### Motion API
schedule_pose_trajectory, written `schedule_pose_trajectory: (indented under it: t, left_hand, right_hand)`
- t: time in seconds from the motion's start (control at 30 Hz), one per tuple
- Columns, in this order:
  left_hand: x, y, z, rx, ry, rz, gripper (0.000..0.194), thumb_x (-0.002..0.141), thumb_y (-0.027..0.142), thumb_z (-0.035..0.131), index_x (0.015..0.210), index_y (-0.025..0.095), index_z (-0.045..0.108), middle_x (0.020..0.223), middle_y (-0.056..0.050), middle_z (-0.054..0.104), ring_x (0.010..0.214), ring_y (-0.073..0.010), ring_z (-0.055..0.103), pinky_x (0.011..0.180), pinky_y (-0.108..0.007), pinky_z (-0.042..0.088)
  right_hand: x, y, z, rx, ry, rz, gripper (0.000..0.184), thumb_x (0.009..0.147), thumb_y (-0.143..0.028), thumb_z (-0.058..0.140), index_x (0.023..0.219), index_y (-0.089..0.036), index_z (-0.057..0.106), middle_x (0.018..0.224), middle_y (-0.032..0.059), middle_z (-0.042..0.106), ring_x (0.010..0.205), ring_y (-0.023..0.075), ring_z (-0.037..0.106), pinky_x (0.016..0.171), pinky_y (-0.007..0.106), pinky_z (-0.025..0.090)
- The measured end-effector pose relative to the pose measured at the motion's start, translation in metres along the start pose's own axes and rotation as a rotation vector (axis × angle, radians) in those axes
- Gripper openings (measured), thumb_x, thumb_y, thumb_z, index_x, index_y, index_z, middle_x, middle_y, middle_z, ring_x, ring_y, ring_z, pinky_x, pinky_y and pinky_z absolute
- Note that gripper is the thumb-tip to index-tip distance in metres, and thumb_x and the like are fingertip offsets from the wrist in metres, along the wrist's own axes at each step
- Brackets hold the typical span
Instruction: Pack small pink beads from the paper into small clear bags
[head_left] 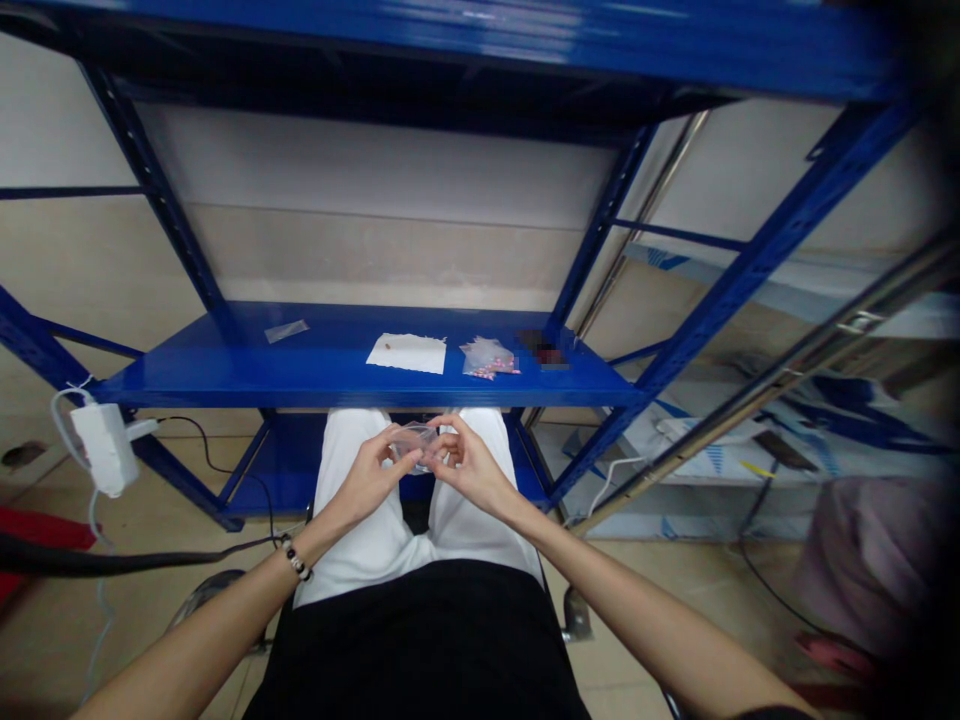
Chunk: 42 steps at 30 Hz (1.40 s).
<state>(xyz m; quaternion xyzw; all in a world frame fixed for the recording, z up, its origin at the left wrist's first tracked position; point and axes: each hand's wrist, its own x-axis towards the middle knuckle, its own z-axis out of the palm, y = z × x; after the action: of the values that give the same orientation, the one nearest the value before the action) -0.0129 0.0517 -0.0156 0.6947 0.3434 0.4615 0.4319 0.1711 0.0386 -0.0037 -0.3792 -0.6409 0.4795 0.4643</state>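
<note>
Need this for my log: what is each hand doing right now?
Left hand: closed on a small clear plastic bag.
Right hand: pinching the same bag.

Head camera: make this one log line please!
left hand: on clear plastic bag | right hand: on same bag | blue shelf: white paper

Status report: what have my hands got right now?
Left hand and right hand both on a small clear plastic bag. Blue steel shelf ahead, beyond the hands, with white paper on it.
</note>
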Motion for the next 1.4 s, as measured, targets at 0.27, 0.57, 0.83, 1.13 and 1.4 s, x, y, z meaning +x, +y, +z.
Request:
schedule_pose_trajectory:
  t: [0.27, 0.57, 0.83, 1.13, 1.4]
  left_hand:
    - [0.005, -0.003, -0.008, -0.196, 0.122, -0.174, 0.029, 0.072, 0.037, 0.078, 0.085, 0.013, 0.067, 0.074, -0.004, 0.068, 0.063, -0.0145, 0.061, 0.061, -0.025, 0.048]
    - [0.002, 0.004, -0.006, -0.176, 0.083, -0.123, 0.025, 0.072, 0.034, 0.078, 0.073, 0.013, 0.065, 0.071, -0.004, 0.067, 0.068, -0.0157, 0.062, 0.064, -0.026, 0.049]
    - [0.002, 0.008, -0.004, -0.191, 0.045, -0.159, 0.03, 0.072, 0.037, 0.077, 0.087, 0.012, 0.072, 0.08, -0.008, 0.071, 0.074, -0.019, 0.065, 0.07, -0.03, 0.052]
    - [0.002, 0.001, -0.002, -0.165, -0.024, -0.182, 0.027, 0.076, 0.039, 0.074, 0.079, 0.012, 0.071, 0.076, -0.007, 0.069, 0.069, -0.017, 0.063, 0.065, -0.027, 0.05]
    - [0.0, -0.001, 0.0, -0.102, -0.084, -0.158, 0.03, 0.081, 0.041, 0.069, 0.083, 0.011, 0.072, 0.081, -0.009, 0.071, 0.076, -0.0195, 0.064, 0.07, -0.029, 0.05]
  right_hand:
    - [-0.001, 0.005, 0.008, 0.161, 0.059, 0.065, 0.044, 0.075, -0.034, 0.076, 0.108, -0.021, 0.052, 0.076, -0.0008, 0.063, 0.064, 0.0132, 0.061, 0.057, 0.024, 0.048]
    - [-0.002, 0.008, 0.005, 0.053, 0.042, 0.036, 0.031, 0.076, -0.043, 0.075, 0.091, -0.016, 0.068, 0.079, 0.0036, 0.068, 0.072, 0.0168, 0.064, 0.07, 0.03, 0.051]
    - [0.0, 0.008, 0.002, 0.111, 0.092, 0.048, 0.031, 0.081, -0.045, 0.07, 0.095, -0.017, 0.068, 0.078, 0.0037, 0.067, 0.072, 0.0165, 0.063, 0.07, 0.029, 0.05]
    - [0.004, 0.011, -0.004, -0.049, 0.158, -0.007, 0.027, 0.081, -0.045, 0.07, 0.084, -0.019, 0.066, 0.083, 0.0046, 0.064, 0.075, 0.0172, 0.058, 0.065, 0.028, 0.047]
    - [-0.001, 0.012, 0.005, 0.05, 0.147, -0.006, 0.024, 0.079, -0.04, 0.072, 0.086, -0.019, 0.062, 0.083, 0.0033, 0.061, 0.072, 0.0165, 0.057, 0.064, 0.028, 0.048]
